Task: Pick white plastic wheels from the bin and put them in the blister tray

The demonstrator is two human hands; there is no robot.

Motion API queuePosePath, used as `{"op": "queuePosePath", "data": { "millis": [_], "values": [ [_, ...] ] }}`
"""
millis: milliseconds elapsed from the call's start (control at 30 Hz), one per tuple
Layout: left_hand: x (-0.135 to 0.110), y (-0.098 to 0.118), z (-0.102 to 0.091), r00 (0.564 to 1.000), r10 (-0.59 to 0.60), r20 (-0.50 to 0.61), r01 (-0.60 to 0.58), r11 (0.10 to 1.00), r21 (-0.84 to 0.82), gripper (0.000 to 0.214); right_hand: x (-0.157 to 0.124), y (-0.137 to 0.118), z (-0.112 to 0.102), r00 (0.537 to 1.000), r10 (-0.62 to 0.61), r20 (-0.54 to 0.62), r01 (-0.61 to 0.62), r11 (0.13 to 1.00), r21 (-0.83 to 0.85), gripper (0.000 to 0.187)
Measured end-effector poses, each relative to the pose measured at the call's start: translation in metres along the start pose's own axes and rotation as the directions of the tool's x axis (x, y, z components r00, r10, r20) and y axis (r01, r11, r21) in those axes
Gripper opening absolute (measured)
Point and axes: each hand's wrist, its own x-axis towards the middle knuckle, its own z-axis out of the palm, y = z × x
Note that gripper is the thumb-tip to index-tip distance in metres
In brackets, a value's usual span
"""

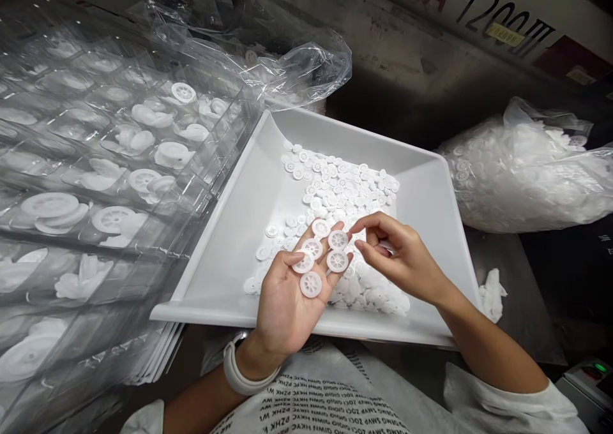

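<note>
"While your hands are over the tray (pixel 249 191), what do they hold?"

"My left hand (pixel 282 300) lies palm up, its fingers (pixel 331 276) spread, with six white wheels (pixel 311 284) resting on it. My right hand (pixel 402 255) has its thumb and forefinger (pixel 371 226) pinched narrow, just beside one of those wheels. I can't tell whether they grip anything."

"How much looks done, and how much is left?"

"Left of the tray, clear blister trays (pixel 143 134) hold white wheels in many pockets. In the tray, a big heap (pixel 340 191) remains across the floor, and it reaches under my hands."

"And around the tray?"

"Right of it sits a bag (pixel 527 179) stuffed with more white pieces, and a crumpled tissue (pixel 492 295) lies just beside it on a grey bench (pixel 522 332). Beyond the tray rises a machine panel (pixel 479 13) printed 1200."
</note>
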Motion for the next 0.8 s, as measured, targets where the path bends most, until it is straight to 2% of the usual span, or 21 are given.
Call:
{"op": "queuePosePath", "data": {
  "millis": [67,167,267,433,800],
  "values": [
    [0.000,0.000,-0.001,1.000,-0.013,0.003,0.013,1.000,0.007,0.064,-0.003,-0.003,0.005,0.993,-0.120,-0.008,0.119,0.989,-0.092,0.013],
    [-0.001,0.000,-0.003,0.999,-0.052,0.001,0.052,0.998,0.025,0.067,-0.007,-0.007,0.012,0.952,-0.303,0.042,0.303,0.920,-0.246,0.011],
    [-0.002,0.000,-0.003,0.996,-0.092,-0.007,0.093,0.995,0.041,0.065,-0.008,-0.008,0.017,0.919,-0.378,0.111,0.390,0.837,-0.384,0.015],
    [-0.001,0.000,-0.002,0.994,-0.111,-0.017,0.112,0.992,0.063,0.064,-0.008,-0.006,0.019,0.914,-0.384,0.128,0.396,0.781,-0.483,0.020],
    [0.000,-0.002,-0.006,0.994,-0.107,0.007,0.107,0.991,0.076,0.067,-0.010,-0.008,0.020,0.932,-0.351,0.091,0.346,0.786,-0.513,0.018]
  ]
}}
